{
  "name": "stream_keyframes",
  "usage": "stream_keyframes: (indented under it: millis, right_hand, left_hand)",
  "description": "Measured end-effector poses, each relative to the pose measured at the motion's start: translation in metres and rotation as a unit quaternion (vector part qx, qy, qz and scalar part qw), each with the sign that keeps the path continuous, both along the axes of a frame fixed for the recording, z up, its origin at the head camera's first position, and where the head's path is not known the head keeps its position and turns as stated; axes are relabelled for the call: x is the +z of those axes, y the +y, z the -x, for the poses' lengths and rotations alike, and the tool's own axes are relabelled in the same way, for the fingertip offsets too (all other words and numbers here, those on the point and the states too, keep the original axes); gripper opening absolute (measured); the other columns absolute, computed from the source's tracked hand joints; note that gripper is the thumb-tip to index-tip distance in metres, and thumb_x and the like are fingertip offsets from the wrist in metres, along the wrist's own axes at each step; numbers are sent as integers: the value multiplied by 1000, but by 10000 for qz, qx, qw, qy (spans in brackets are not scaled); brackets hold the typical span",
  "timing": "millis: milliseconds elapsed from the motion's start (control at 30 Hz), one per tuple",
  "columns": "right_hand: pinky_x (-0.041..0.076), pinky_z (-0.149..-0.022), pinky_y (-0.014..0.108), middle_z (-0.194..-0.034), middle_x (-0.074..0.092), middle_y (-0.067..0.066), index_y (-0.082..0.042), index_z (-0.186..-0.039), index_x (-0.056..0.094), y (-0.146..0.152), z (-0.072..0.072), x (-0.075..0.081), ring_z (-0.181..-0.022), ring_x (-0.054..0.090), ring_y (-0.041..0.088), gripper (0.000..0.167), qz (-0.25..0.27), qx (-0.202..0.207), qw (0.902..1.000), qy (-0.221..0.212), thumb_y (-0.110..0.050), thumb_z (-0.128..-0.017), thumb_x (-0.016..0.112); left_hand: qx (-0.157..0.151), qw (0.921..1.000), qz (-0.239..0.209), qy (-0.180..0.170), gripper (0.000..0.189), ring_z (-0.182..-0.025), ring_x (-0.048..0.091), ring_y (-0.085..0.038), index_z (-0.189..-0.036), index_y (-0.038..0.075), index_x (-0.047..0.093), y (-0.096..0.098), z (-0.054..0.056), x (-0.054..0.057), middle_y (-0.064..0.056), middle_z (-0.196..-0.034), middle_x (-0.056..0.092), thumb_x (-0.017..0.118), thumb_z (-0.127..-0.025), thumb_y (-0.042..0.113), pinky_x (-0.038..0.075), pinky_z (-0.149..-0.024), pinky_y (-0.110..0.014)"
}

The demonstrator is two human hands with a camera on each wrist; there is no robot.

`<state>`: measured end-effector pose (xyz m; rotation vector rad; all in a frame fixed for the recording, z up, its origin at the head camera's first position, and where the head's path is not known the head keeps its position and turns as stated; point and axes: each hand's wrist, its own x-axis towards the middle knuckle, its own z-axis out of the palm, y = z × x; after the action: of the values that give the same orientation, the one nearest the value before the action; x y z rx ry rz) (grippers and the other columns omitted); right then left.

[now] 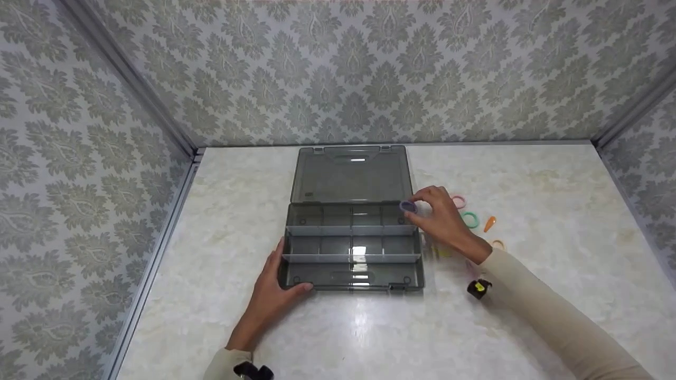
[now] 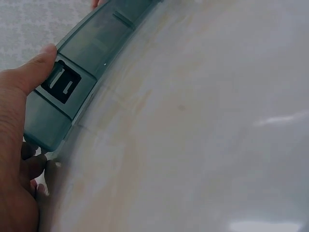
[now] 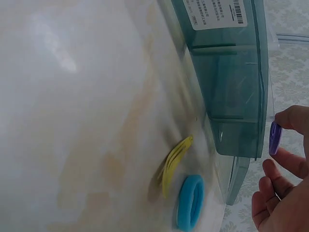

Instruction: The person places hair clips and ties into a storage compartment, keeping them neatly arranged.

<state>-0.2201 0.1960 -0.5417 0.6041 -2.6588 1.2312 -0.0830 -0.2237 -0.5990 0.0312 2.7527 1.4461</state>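
Observation:
A dark, see-through compartment box (image 1: 354, 273) lies with its lid (image 1: 353, 177) laid back. At the box's front left corner, my left hand (image 1: 272, 295) grips it, thumb over the front edge and fingers along the side. The left wrist view shows that thumb (image 2: 41, 67) beside the black latch (image 2: 62, 82). My right hand (image 1: 441, 216) pinches a small purple hair tie (image 1: 408, 206) by the far right compartment. From the right wrist, the purple hair tie (image 3: 275, 137) appears edge-on between thumb and fingertip, just past the box wall (image 3: 231, 92).
Right of the box lie a pink hair tie (image 1: 459, 201), a green hair tie (image 1: 470, 220), an orange hair clip (image 1: 490, 224) and an orange hair tie (image 1: 498, 245). A yellow hair clip (image 3: 176, 162) lies near the box. Patterned walls (image 1: 359, 74) enclose the table (image 1: 359, 338).

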Motion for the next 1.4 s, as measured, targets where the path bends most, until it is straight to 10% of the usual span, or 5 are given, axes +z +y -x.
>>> stream_keyframes:
  millis: [1400]
  right_hand:
    - [53, -91, 54, -112, 67, 17, 0, -114, 80, -65, 13, 15, -106, 59, 35, 29, -889, 1131, 9885, 464, -20, -95, 87]
  left_hand:
    - [-42, 9999, -10, -119, 121, -167, 15, -51, -179, 24, 16, -1, 2, -1, -25, -180, 20, 93, -89, 51, 24, -128, -74]
